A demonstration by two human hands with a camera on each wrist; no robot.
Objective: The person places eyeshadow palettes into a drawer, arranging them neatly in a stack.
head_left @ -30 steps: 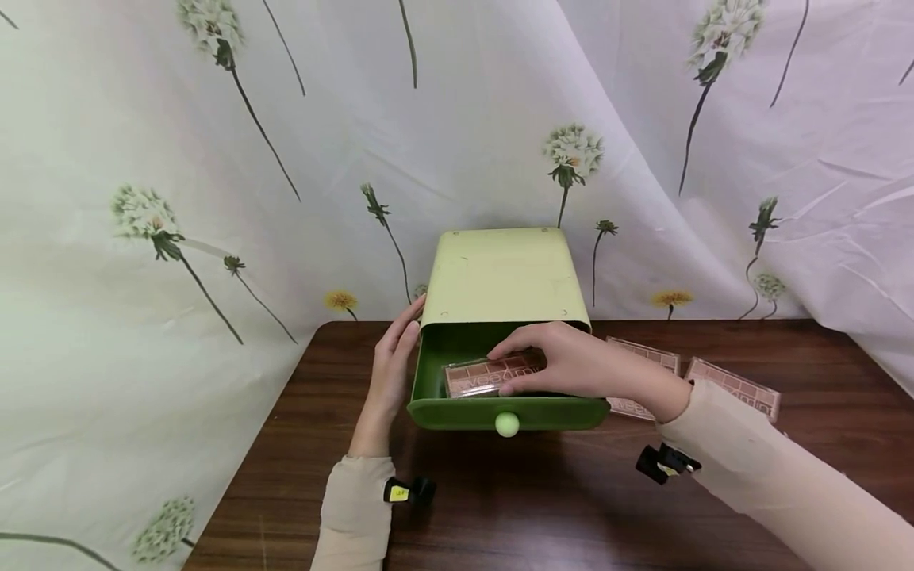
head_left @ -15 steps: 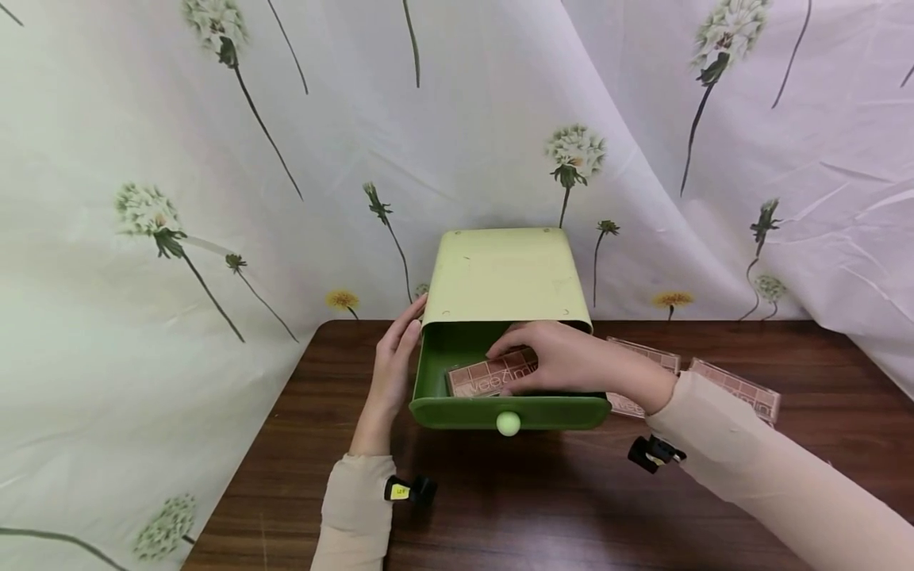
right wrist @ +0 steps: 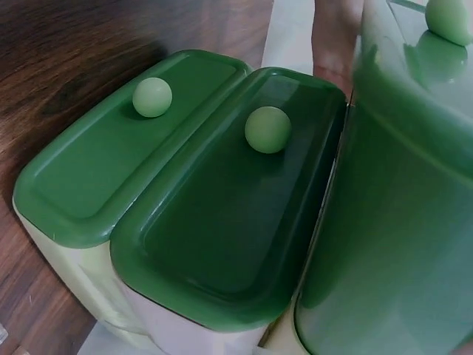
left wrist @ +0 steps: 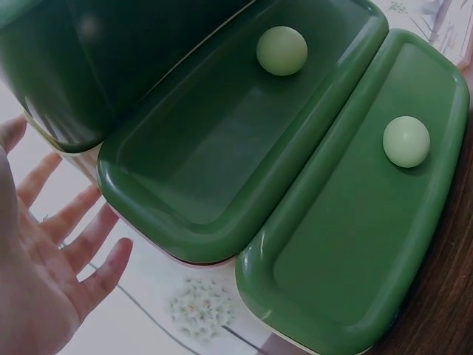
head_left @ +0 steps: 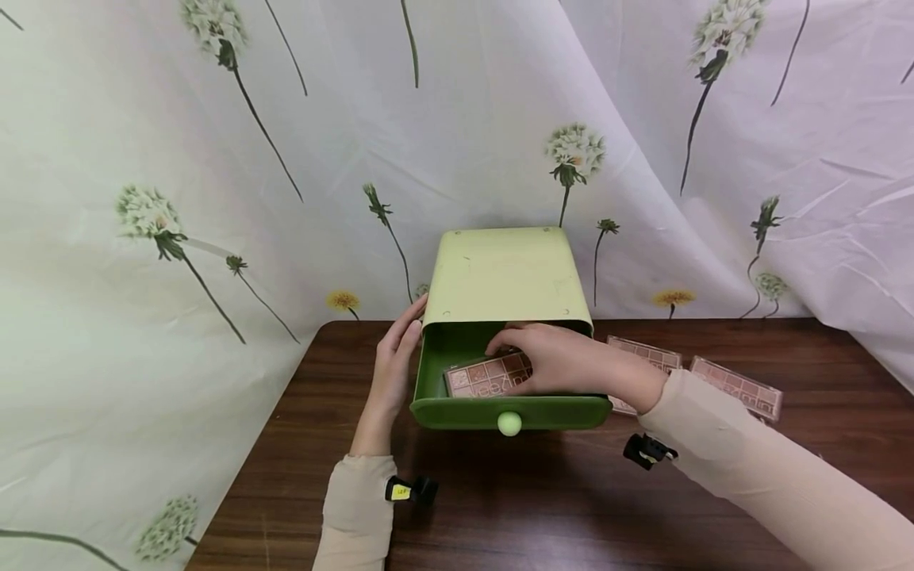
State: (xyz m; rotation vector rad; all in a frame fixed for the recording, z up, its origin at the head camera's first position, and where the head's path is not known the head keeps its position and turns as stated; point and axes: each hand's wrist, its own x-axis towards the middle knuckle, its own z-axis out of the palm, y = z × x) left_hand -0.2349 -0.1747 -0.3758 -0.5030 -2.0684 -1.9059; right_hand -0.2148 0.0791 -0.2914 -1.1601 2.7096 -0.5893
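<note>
In the head view a small drawer cabinet (head_left: 507, 274), pale green on top, stands with its upper green drawer (head_left: 457, 414) pulled out. An eyeshadow palette (head_left: 477, 379) with a clear lid and brown-pink pans lies tilted inside the drawer. My right hand (head_left: 567, 361) reaches in from the right and pinches the palette between thumb and fingers, which cover its right end. My left hand (head_left: 391, 366) rests at the cabinet's left side; the left wrist view shows its fingers (left wrist: 89, 233) spread and fairly straight beside the drawer fronts.
Two further drawers, a middle one (left wrist: 214, 148) and a bottom one (left wrist: 347, 214), are closed, each with a round pale knob. More palettes, including one (head_left: 739, 388) at the right, lie on the brown wooden table (head_left: 314, 428). A dandelion-print cloth (head_left: 485, 119) hangs behind.
My right hand has moved slightly left and deeper into the drawer. The palette has tilted a little, and its lid no longer shows the bright glare. My left hand has stayed in place.
</note>
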